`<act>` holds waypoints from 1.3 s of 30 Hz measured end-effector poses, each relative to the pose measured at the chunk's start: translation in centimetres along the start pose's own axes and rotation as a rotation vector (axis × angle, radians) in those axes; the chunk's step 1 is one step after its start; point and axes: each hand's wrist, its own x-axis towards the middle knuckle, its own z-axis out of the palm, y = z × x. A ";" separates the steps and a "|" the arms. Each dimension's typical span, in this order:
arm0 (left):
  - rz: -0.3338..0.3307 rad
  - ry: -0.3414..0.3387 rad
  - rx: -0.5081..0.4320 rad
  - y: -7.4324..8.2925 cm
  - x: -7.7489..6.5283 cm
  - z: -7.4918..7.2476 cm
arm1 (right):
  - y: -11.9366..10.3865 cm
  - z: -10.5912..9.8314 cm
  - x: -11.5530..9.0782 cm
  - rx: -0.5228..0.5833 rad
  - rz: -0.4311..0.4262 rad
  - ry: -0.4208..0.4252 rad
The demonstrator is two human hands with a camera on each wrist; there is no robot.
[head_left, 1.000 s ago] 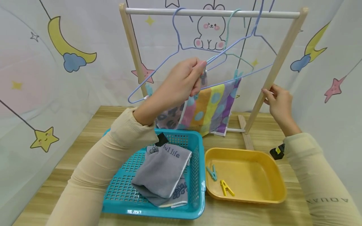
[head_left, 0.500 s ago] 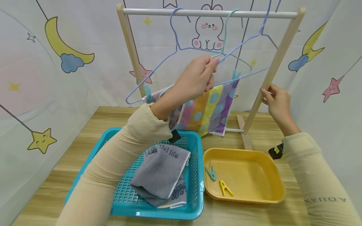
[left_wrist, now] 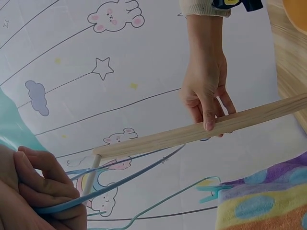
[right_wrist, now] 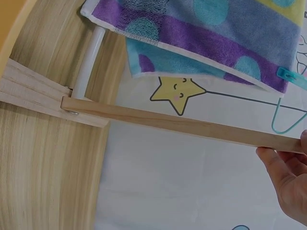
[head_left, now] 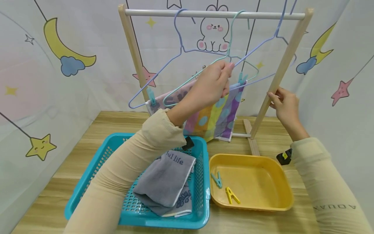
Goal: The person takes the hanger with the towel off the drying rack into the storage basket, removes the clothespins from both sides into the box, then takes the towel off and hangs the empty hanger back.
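My left hand grips a periwinkle-blue wire hanger by one shoulder, in front of the clothes rack. The hanger's hook rises above the rack's white rod near its right end. With thumb and fingers, my right hand holds the rack's right wooden post. Another blue hanger and a mint-green hanger hang on the rod. Below them hangs a multicoloured towel, with light-blue clothespins at its top corners. My left forearm covers part of it.
A teal plastic basket holds a folded grey towel. To its right, a yellow basin contains a mint clothespin and a yellow clothespin. The rack stands on a wood-grain table, before a white printed curtain.
My left hand has shifted to the right with the blue hanger, uncovering more of the mint-green hanger and the towel's left corner. My right hand keeps its hold on the post.
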 end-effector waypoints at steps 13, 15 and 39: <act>-0.036 -0.009 0.043 -0.7 0.3 0.7 | -0.1 0.2 0.0 0.006 -0.016 -0.003; -0.053 -0.027 0.066 -1.1 0.1 0.9 | -0.1 0.2 0.0 0.001 -0.018 -0.006; -0.030 -0.053 0.029 -3.8 -0.4 1.9 | 0.2 0.1 0.0 0.016 0.004 0.000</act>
